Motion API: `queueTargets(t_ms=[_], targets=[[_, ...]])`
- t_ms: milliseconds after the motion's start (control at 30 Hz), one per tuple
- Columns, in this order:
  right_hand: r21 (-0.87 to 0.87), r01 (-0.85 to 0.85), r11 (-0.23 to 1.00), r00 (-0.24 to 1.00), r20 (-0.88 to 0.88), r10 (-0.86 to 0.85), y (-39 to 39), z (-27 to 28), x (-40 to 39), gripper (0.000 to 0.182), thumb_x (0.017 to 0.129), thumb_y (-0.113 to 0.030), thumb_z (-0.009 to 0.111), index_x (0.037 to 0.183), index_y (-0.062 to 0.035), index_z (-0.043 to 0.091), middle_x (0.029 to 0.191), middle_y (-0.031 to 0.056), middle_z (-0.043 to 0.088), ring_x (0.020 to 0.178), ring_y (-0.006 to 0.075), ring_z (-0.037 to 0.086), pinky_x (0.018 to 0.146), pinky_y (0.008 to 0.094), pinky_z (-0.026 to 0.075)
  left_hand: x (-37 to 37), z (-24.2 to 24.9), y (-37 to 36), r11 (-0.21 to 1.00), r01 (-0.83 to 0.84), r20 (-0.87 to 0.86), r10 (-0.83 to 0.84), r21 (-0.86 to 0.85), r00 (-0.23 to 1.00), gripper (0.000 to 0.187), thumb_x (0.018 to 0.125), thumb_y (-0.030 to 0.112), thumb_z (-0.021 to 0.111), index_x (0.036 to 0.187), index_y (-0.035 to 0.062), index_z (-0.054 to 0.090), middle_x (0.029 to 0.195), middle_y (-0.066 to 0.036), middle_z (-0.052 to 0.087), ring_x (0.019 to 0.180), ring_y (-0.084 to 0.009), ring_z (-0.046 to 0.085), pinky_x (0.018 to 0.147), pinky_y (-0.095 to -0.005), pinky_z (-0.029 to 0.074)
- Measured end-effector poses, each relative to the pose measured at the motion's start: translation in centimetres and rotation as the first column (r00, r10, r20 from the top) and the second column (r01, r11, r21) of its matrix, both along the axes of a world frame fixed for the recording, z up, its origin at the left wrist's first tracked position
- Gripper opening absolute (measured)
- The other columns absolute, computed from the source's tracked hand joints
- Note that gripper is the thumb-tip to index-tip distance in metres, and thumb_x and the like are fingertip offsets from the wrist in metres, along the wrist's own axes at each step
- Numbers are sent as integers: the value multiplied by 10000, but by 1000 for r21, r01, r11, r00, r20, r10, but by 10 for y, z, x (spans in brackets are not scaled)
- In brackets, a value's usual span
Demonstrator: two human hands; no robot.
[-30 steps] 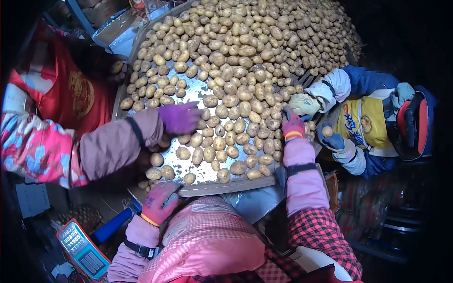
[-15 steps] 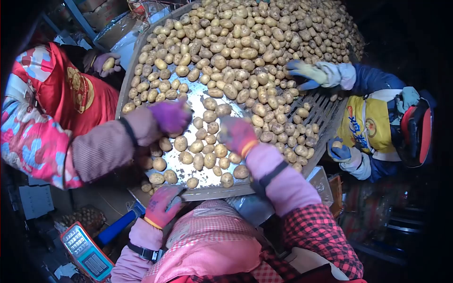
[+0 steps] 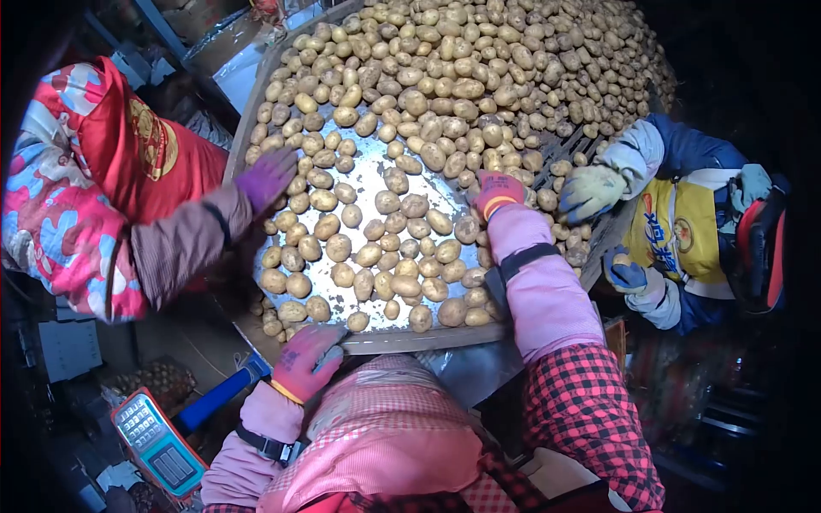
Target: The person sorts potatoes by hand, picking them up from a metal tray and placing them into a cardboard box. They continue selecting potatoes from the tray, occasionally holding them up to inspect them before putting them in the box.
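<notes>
Potatoes (image 3: 389,205) lie loosely spread on a shiny metal sheet (image 3: 359,145) of the sorting table in front of me. My right hand (image 3: 500,192), in a pink glove with an orange cuff, lies palm down over potatoes at the lower right edge of the heap. Its fingers reach forward and are partly hidden, and no potato shows in its grip. Close to my body, my left hand (image 3: 306,363) is at the table's near edge, gloved in pink with grey fingertips. Its fingers are curled, and what they hold, if anything, is hidden.
A large potato heap (image 3: 479,68) covers the far side. A co-worker's purple glove (image 3: 267,179) is at the left rim; another co-worker's pale glove (image 3: 592,192) touches potatoes on the right. A scale display (image 3: 158,440) and blue post (image 3: 218,398) stand at lower left.
My right hand has moved right, from the middle potatoes to the heap's edge. More potatoes lie on the sheet. The left co-worker's purple glove has drawn back to the left; the right co-worker's has come lower.
</notes>
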State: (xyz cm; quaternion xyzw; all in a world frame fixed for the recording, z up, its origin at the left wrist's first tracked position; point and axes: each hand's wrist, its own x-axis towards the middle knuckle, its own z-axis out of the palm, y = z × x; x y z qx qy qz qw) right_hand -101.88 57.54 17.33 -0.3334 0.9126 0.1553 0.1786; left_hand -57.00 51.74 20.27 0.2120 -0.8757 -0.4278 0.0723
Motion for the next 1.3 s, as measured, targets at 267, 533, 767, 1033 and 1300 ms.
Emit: queueTargets(t_ms=[267, 533, 767, 1033, 1300], targets=[[63, 967, 245, -199, 788, 582, 90, 18, 88, 696, 977, -578, 378, 1400, -26, 400, 1343, 199, 502, 1156, 304, 560, 956, 419, 498, 4, -17, 2, 995, 98, 6, -98, -9, 995, 410, 818, 212, 679, 1199, 71, 629, 1181, -147, 636, 1131, -345, 569, 998, -441, 426], [-159, 982, 97, 127, 951, 282, 184, 33, 144, 373, 978, -381, 493, 1107, -43, 585, 886, 52, 607, 699, 152, 561, 582, 280, 463, -77, -11, 27, 837, 547, -122, -545, -14, 830, 442, 866, 223, 654, 1266, 54, 572, 1251, -156, 592, 1185, -365, 529, 1015, -471, 400], [-460, 516, 723, 848, 393, -356, 423, -44, 125, 177, 841, -150, 605, 922, 7, 617, 830, 100, 642, 733, 222, 611, 653, 332, 497, -111, -58, 19, 826, 504, 7, -519, -252, 855, 667, 789, 363, 679, 1367, 106, 471, 1405, -173, 451, 1298, -400, 398, 1107, -502, 284], [-685, 9, 728, 984, -124, -128, 260, -2, 163, 599, 795, -242, 653, 1341, -49, 499, 1351, 230, 484, 1268, 415, 433, 1078, 477, 334, -69, -33, -10, 924, 267, -12, -281, -274, 960, 582, 824, 295, 671, 1329, 59, 504, 1325, -201, 516, 1245, -396, 466, 1067, -489, 350], [-734, -343, 587, 939, -283, 195, 33, -14, 118, 543, 758, -321, 691, 1253, -126, 582, 1232, 145, 531, 1267, 409, 399, 1058, 515, 317, 9, -17, 7, 992, 93, 35, -91, -88, 995, 468, 837, 209, 661, 1271, 60, 569, 1288, -164, 573, 1228, -369, 502, 1065, -464, 368]])
